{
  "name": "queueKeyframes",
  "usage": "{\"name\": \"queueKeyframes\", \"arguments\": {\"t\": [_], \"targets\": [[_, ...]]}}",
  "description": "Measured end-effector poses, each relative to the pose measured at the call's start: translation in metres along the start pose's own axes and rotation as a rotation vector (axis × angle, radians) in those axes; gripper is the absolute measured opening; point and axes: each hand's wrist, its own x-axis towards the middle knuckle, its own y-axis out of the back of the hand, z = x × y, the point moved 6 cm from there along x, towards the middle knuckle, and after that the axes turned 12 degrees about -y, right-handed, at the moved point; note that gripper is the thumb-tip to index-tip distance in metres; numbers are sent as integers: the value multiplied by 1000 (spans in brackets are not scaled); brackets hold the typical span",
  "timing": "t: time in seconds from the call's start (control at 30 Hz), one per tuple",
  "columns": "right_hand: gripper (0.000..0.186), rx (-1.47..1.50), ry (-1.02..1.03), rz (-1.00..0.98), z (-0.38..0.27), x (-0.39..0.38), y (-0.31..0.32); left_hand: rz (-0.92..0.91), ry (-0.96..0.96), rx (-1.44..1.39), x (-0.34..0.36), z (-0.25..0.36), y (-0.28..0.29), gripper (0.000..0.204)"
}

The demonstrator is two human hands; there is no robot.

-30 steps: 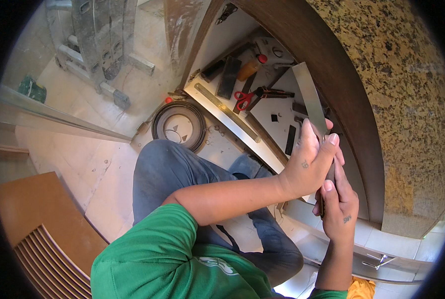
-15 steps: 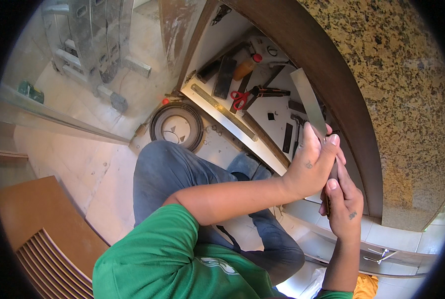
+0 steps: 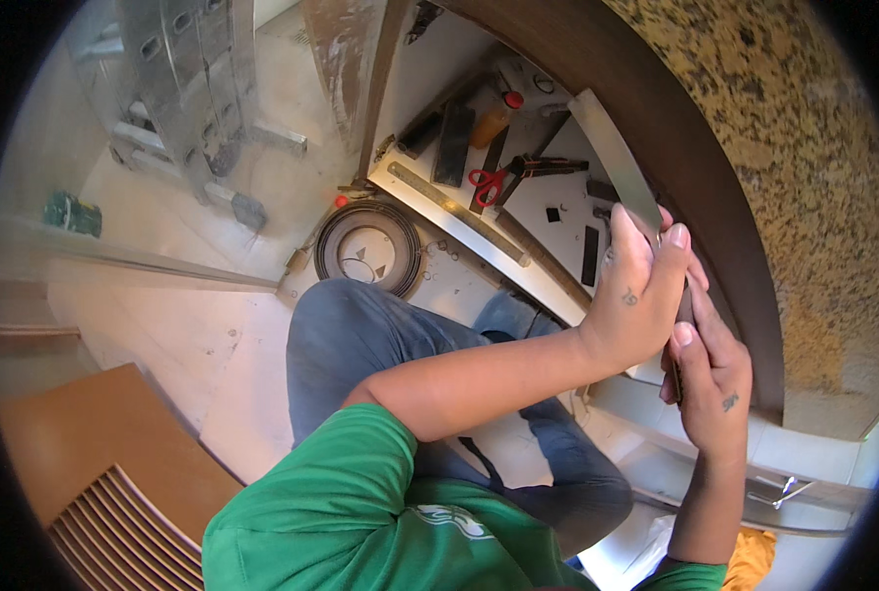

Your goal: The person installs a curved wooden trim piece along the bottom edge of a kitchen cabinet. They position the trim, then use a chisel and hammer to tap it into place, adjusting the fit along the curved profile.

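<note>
Speckled stone (image 3: 769,158) curves from one to past three o'clock. At two o'clock a metal blade (image 3: 615,153) points toward eleven, left hand (image 3: 631,300) wrapping its lower part, right hand (image 3: 717,389) clamped on the end below; fingers clear of its edges seems safest. Red scissors (image 3: 484,189) lie toward nine

Had open room left of the blade (image 3: 614,148), above the pale base (image 3: 533,205), past a low black bar (image 3: 590,256) and a small black square (image 3: 553,214). Met the brown rim (image 3: 700,177) close on the blade's right, then the counter (image 3: 813,197), and so offered little outward swing to the left hand (image 3: 633,295) or the right hand (image 3: 717,389). Was crowded farther up by scissors (image 3: 487,186), a black tool (image 3: 548,165), a bottle (image 3: 489,128) and a dark slab (image 3: 452,146). Ran up against the knee (image 3: 333,317) at lower left, just below the coil (image 3: 329,246). Widened over floor (image 3: 232,384) between the knee and the slatted panel (image 3: 95,424), but was bounded above by the glass edge (image 3: 163,270).
</note>
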Motion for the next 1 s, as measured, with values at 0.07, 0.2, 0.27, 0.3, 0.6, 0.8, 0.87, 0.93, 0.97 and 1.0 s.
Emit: {"name": "queueKeyframes", "arguments": {"t": [0.07, 0.2, 0.27, 0.3, 0.6, 0.8, 0.87, 0.93, 0.97, 1.0], "targets": [[51, 0, -25, 22, -1, -1, 3, -30, 18, -53, 0, 0, -6, 20], [50, -1, -44, 25, -4, 0, 8, -13, 26, -67, 4, 2, -11, 19], [48, 1, 39, 20, -9, 1, 11, 35, 27, -54, 5, 2, -10, 20], [46, 13, 9, -2, -8, 2, 12, 41, 46, -63, 5, 1, -11, 22], [45, -27, 112, -6, -12, 5, 12, 97, 57, -43, 6, 0, -7, 20], [44, -37, 112, 25, -7, 5, 14, 12, 47, 2, 5, -1, -10, 18], [44, -67, 104, 6, -7, 5, 12, 23, 41, 37, 5, 0, -8, 18], [44, -74, 123, -33, -9, 9, 7, 108, -10, 35, 8, 4, -1, 18], [44, -73, 119, -16, -9, 10, 7, 74, 70, 17, 7, -1, -3, 18], [44, -38, 161, 3, -11, 10, 5, 70, 69, 10, 8, 0, -2, 18]]}}
